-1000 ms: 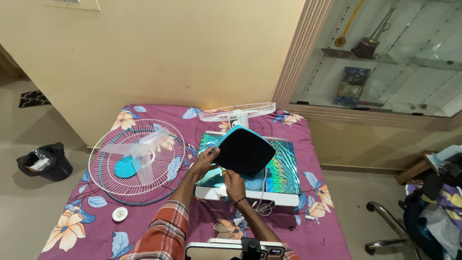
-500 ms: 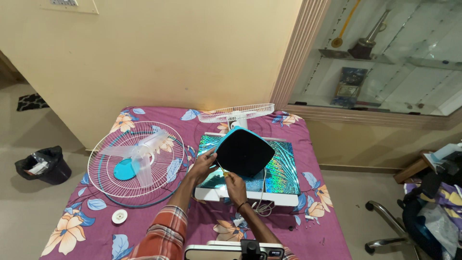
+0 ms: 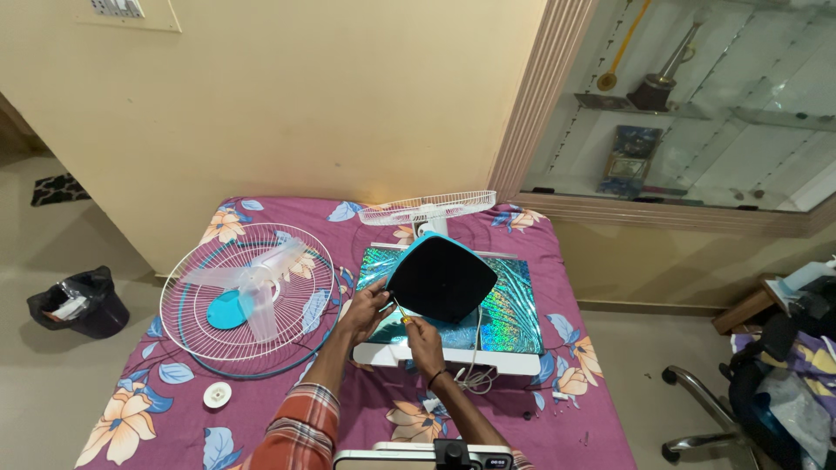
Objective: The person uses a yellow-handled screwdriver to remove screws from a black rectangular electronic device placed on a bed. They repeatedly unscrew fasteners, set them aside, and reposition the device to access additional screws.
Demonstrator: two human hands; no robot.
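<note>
- The fan base, black underneath with a blue rim, is tilted up over the middle of a box with a shiny holographic top.
- The left hand grips the base's near left edge, fingers curled on it.
- The right hand is just near of the base, pinching a small yellow-handled tool whose tip points at the base's underside.
- A white cord hangs over the box's near side.
- The box lies on a purple flowered bed.
- Left of it lies a round fan guard with clear blades and a blue hub.
- A second white guard lies at the far edge.
- A small white cap sits near left.
- A black bin stands on the floor, far left.
</note>
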